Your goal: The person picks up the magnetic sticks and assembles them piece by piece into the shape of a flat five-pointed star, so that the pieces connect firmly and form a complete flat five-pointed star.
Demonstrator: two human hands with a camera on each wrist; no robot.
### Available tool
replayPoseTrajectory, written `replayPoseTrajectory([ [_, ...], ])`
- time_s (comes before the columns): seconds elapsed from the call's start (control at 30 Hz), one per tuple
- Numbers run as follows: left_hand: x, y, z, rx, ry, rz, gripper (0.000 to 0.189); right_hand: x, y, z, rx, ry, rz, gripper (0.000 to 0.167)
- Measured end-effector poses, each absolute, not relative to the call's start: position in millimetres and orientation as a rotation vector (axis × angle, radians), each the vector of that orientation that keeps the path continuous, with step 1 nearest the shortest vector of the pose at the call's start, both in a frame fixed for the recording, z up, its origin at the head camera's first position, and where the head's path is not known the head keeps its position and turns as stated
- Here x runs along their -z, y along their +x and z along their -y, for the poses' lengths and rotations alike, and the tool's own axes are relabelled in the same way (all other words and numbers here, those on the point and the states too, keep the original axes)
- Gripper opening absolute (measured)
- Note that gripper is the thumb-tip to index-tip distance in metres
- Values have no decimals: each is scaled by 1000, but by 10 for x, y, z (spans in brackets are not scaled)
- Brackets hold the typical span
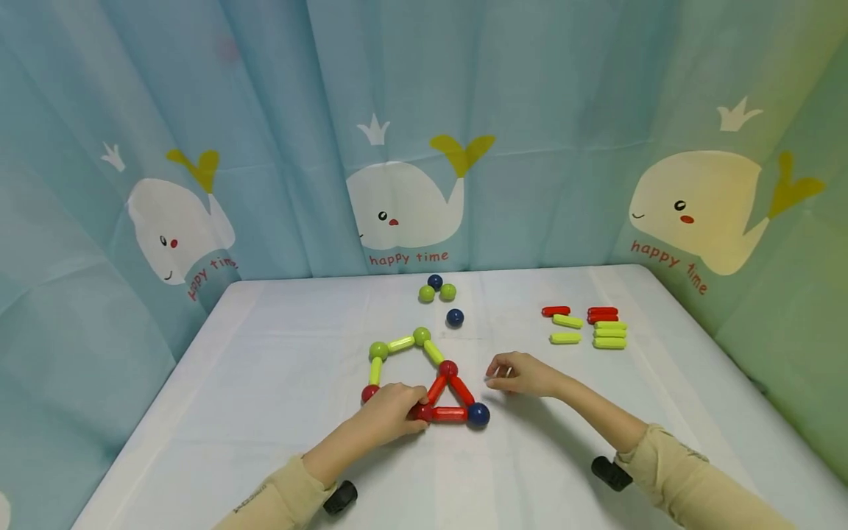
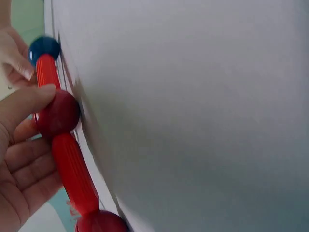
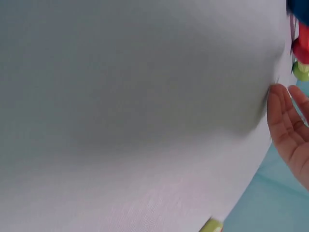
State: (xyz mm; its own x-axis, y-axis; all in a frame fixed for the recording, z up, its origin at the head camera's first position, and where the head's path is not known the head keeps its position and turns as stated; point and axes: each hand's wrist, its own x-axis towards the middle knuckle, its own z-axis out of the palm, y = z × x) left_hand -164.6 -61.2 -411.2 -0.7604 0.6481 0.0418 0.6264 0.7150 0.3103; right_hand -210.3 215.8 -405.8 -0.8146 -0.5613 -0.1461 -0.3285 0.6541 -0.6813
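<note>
My left hand point(image 1: 391, 414) pinches a red ball point(image 2: 62, 115) between thumb and fingers. That ball belongs to a flat figure of rods and balls lying on the table. A triangle of red rods point(image 1: 450, 415) joins it to an upper red ball point(image 1: 448, 369) and a dark blue ball point(image 1: 478, 415). Yellow-green rods point(image 1: 400, 344) and green balls point(image 1: 378, 351) form an arch to the left, down to another red ball point(image 1: 369, 393). A red rod point(image 2: 76, 174), mostly covered by my hand in the head view, links the lower red balls. To the figure's right, my right hand point(image 1: 523, 374) holds nothing, fingers loosely bent.
Loose green balls point(image 1: 427, 294) and blue balls point(image 1: 455, 318) lie behind the figure. Several spare red rods point(image 1: 603, 311) and yellow-green rods point(image 1: 609, 343) lie at the back right. A whale-print curtain point(image 1: 278, 184) hangs around the white table point(image 1: 232, 442).
</note>
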Motion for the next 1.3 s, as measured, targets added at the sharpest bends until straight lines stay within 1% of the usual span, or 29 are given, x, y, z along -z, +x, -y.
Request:
replayPoseTrajectory([
  [0.33, 4062, -1727, 794, -635, 1033, -2683, 19, 4031, -2213, -2419, 914, -629, -2872, 12],
  [0.6, 4088, -1734, 942, -639, 1045, -2688, 21, 4034, -2316, -2617, 937, -476, -3029, 11],
  [0.87, 4105, -1732, 1140, -560, 1097, -2725, 19, 4077, -2406, -2795, 861, -479, -3117, 15],
  [1.17, 4100, -1786, 1306, -645, 990, -2667, 26, 4119, -2489, -3013, 674, -566, -3125, 26],
  [1.3, 4097, -1847, 1363, -684, 962, -2635, 28, 4124, -2515, -3057, 678, -538, -3086, 28],
])
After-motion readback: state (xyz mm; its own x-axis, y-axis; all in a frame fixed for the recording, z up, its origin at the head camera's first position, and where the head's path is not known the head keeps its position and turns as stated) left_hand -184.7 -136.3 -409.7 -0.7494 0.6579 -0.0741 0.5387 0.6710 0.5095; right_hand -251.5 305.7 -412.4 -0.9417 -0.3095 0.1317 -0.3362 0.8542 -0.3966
